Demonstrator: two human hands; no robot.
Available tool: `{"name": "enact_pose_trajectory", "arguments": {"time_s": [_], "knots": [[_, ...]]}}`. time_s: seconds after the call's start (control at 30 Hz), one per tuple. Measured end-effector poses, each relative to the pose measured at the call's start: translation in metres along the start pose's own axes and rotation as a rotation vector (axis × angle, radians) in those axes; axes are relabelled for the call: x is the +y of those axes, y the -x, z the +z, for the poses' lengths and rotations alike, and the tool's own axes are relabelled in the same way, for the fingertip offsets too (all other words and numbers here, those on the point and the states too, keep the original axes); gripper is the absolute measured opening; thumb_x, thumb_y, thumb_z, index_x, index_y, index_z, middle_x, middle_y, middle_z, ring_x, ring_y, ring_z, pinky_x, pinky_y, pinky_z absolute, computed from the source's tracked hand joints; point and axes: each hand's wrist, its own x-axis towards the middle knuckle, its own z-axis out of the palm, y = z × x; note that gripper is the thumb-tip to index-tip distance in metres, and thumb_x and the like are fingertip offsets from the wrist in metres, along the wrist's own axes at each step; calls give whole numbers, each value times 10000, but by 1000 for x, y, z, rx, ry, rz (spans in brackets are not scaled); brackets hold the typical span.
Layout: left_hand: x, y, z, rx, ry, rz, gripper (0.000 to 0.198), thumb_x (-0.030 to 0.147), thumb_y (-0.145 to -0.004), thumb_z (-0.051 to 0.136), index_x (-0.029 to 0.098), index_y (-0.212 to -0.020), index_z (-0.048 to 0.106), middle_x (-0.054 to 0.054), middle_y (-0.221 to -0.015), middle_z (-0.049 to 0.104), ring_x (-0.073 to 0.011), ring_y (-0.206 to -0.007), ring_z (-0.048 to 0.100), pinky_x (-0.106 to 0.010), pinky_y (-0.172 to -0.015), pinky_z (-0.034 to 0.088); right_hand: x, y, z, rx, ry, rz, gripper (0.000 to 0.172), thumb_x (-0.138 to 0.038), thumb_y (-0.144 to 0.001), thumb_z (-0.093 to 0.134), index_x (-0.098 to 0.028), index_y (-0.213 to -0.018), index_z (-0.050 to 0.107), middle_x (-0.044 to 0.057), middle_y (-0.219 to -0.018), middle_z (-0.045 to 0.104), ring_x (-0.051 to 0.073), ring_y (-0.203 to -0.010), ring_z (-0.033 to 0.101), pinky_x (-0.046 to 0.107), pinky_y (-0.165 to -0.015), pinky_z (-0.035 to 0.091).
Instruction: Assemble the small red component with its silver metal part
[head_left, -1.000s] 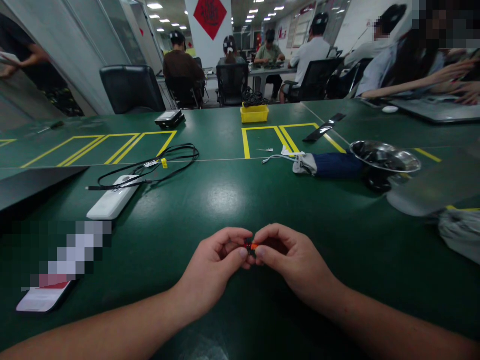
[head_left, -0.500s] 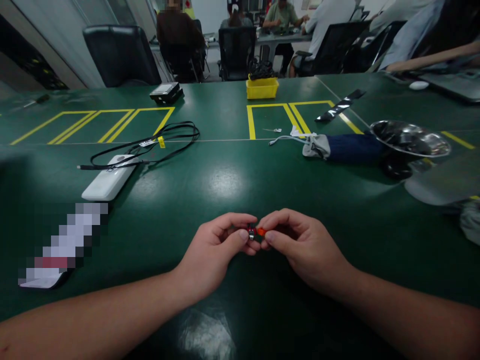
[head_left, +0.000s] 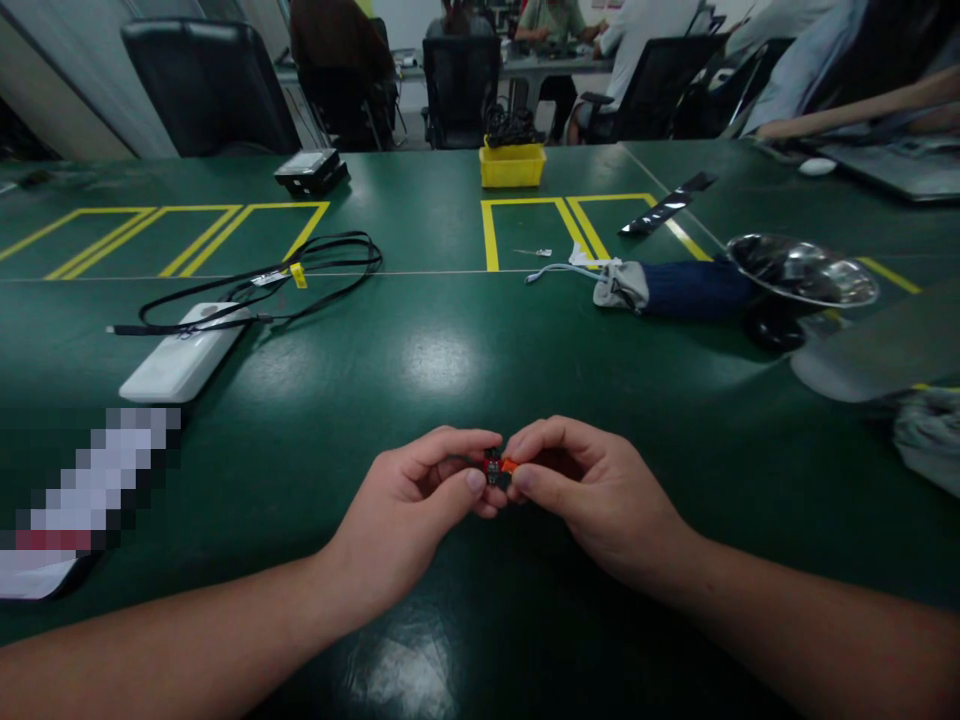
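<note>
Both of my hands rest on the green table (head_left: 465, 370) near its front edge, fingertips meeting. My left hand (head_left: 409, 510) and my right hand (head_left: 592, 500) pinch the same small part (head_left: 496, 467), which is black with an orange end. The black side sits at my left fingertips and the orange side at my right. Most of the part is hidden by my fingers.
A white power bank (head_left: 184, 350) with a looped black cable (head_left: 300, 275) lies at left. A rolled blue cloth pouch (head_left: 675, 288) and a steel bowl (head_left: 799, 270) are at right. A yellow bin (head_left: 512, 163) and black box (head_left: 310, 170) sit farther back. People work at tables behind.
The camera has tipped downward, so the table fills more of the view. My hands stay together on the small part, turning it slightly between the fingertips.
</note>
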Motion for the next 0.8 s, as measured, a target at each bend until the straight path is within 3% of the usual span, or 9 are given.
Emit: {"name": "enact_pose_trajectory", "arguments": {"time_s": [0.5, 0.8], "knots": [[1, -2, -1, 15, -123, 24, 342, 163, -816, 585, 183, -1158, 588, -52, -897, 672, -146, -768, 652, -292, -743, 545, -2, 0, 2, 53, 176, -57, 114, -145, -774, 618, -193, -873, 646, 30, -876, 667, 152, -798, 649, 297, -749, 534], [3, -2, -2, -1, -272, 71, 196, 126, -798, 589, 179, -980, 637, -41, -896, 656, -132, -783, 613, -261, -732, 499, 1, 2, 0, 71, 229, -44, 177, -157, -775, 613, -205, -946, 625, 27, -891, 662, 150, -817, 640, 290, -751, 524]]}}
